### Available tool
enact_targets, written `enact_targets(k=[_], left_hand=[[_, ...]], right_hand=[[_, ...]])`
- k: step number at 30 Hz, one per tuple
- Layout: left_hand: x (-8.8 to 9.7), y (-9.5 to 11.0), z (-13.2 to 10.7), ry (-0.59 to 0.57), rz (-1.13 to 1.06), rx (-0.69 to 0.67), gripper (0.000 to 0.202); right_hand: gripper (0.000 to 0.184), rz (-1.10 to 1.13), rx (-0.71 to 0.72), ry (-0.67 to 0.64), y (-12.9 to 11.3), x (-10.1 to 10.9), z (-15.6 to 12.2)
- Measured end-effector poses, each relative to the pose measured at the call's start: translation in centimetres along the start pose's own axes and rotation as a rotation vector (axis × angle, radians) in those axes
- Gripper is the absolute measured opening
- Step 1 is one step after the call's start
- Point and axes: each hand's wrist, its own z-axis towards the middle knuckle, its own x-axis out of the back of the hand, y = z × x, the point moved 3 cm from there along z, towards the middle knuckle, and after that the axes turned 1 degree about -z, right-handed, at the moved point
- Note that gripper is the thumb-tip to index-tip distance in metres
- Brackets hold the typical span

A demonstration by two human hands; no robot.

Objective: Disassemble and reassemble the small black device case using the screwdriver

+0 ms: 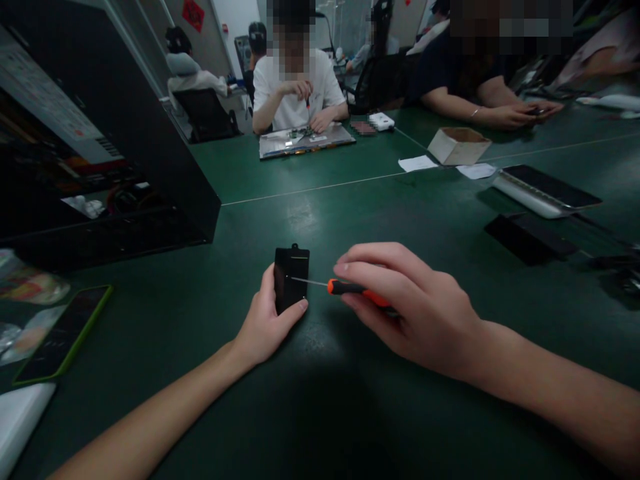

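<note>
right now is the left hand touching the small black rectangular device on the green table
Touching. The head view shows the left hand gripping the small black rectangular device by its sides.

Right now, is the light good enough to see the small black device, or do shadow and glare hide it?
Head view: dim; the small black device in the left hand shows little detail, but the screwdriver in the right hand is sharp. Also head view: soft glare patches on the green table, dark shadow below the hands.
</note>
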Motion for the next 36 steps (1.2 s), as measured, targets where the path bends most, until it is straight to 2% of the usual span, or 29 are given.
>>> enact_targets(k=[5,11,17,21,27,33,36], left_hand=[[0.06,-0.02,0.01,-0.001,0.002,-0.001,0.075],[-0.01,-0.4,-0.04,-0.004,-0.012,0.013,0.075],[0.04,-0.39,-0.02,-0.008,-0.036,0.005,0.076],[0.03,-0.44,-0.02,-0.019,-0.038,0.008,0.073],[0.05,-0.41,-0.07,-0.025,-0.039,0.017,0.073],[-0.05,-0.36,-0.11,-0.014,-0.036,0.009,0.072],[-0.13,-0.25,-0.15,-0.023,-0.024,0.001,0.074]], right_hand=[[0.024,0.02,0.082,0.037,-0.37,-0.22,0.14],[0.011,-0.035,0.048,-0.029,-0.3,0.07,0.08],[0.02,0.019,0.086,-0.024,-0.81,-0.06,0.24],[0.016,-0.036,0.084,-0.043,-0.79,-0.12,0.29],[0.022,0.038,0.08,-0.009,-0.64,0.21,0.34],[0.017,0.002,0.101,-0.101,-0.99,-0.26,0.18],[0.017,-0.013,0.126,-0.056,-0.9,-0.01,-0.06]])
